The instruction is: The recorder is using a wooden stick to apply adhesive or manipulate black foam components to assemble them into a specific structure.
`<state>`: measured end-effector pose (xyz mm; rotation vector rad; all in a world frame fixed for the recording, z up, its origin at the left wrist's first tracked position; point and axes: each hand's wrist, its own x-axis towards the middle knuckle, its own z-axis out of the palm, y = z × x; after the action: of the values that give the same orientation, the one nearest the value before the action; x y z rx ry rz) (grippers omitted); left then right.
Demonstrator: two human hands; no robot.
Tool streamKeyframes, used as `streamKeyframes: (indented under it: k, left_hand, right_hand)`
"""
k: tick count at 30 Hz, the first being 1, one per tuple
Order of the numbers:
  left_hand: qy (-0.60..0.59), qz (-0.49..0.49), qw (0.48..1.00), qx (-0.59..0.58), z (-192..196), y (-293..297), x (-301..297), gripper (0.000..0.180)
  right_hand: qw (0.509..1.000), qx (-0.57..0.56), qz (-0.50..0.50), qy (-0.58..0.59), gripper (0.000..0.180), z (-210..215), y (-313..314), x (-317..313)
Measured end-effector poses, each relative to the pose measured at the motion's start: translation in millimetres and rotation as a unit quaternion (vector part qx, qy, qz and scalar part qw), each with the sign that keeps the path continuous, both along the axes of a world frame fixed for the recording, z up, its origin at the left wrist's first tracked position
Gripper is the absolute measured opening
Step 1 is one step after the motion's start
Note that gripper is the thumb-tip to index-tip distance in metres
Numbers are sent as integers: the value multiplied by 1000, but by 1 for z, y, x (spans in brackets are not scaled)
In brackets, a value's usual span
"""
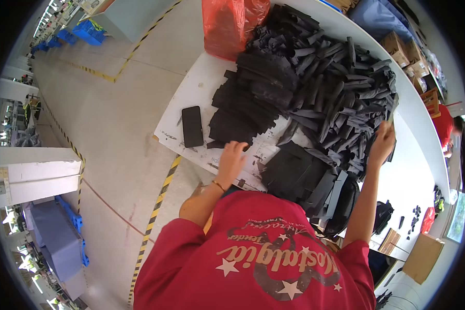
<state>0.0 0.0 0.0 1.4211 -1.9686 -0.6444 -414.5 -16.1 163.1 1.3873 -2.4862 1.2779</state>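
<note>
A large heap of black, curled fabric-like strips (336, 88) covers much of the white table (186, 93). My right hand (382, 143) is at the heap's right edge, its fingers closed around a dark strip that is mostly hidden. On the left lie flatter, overlapping black pieces (243, 111), with my left hand (233, 157) at their near edge. Its fingers are apart and slightly bent, the fingertips beside the lowest piece. Close to my body is a neater stack of flat black pieces (294, 173). A black phone (192, 126) lies at the table's left side.
A red plastic bag (227, 28) stands at the table's far left corner. Black-and-yellow tape (163, 194) marks the floor on the left. Cardboard boxes (405, 54) are beyond the table's far right edge, and another person in red (442, 126) is at the far right.
</note>
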Motion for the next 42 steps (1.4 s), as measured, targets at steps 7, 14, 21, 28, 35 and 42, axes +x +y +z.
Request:
streamKeyframes:
  k: [7,14,21,28,35,42]
  left_hand:
    - [-74,-93,992,-46,-5,-50,28,14]
    - [49,-91,992,75,38,-73,36,18]
    - [75,-123,984,109,54,-73,37,18]
    - [63,-131,979,143,59,-71,36,18]
    - [63,-159,976,132,59,-73,33,17]
    - [45,-220,967,124,73,-58,-18,19]
  right_hand:
    - [967,139,213,-12,15,-53,58,85]
    - [906,136,384,115,12,-40,69,120]
    - [897,101,407,141,14,-38,58,126]
    - [887,103,423,155,14,-36,60,128]
    - [886,122,413,173,14,-39,60,128]
    - [887,129,435,81,13,-60,50,181]
